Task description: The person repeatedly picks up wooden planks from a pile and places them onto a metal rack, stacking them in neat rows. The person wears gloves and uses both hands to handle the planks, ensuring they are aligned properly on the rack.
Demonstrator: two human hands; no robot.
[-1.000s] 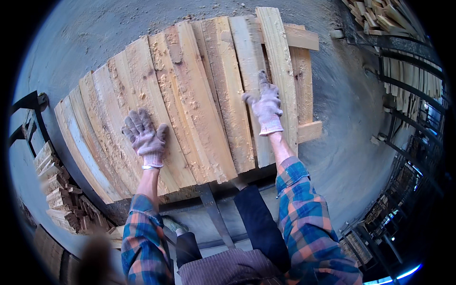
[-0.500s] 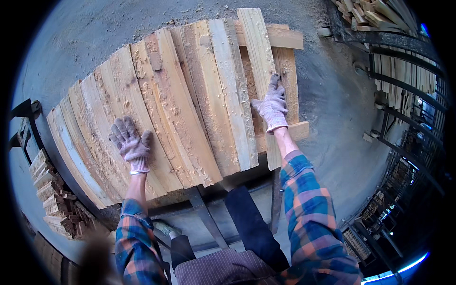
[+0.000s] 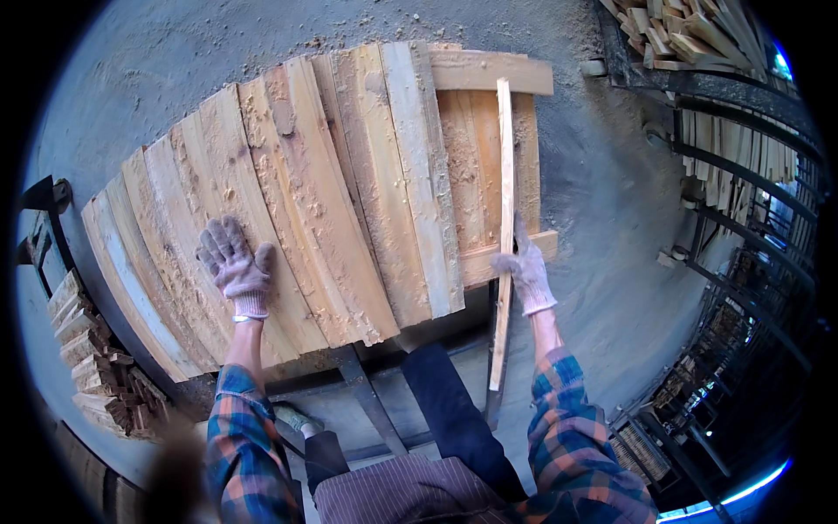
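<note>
Pinching narrow wooden board (image 3: 505, 166) edge-up in head view, right hand (image 3: 529, 272) holds it across lower crosspiece (image 3: 477, 265), beside plank row (image 3: 332, 210); thin edge probably suits grip. Left hand (image 3: 236, 262) lies flat, spread, grasping nothing, likely steadying planks. Right fingers partly hidden; contact beneath board unclear. Blurred brown shape (image 3: 179, 476), lower left, unidentifiable.

Wide head cam, lkg dn @ boards (image 3: 349, 218).
</note>
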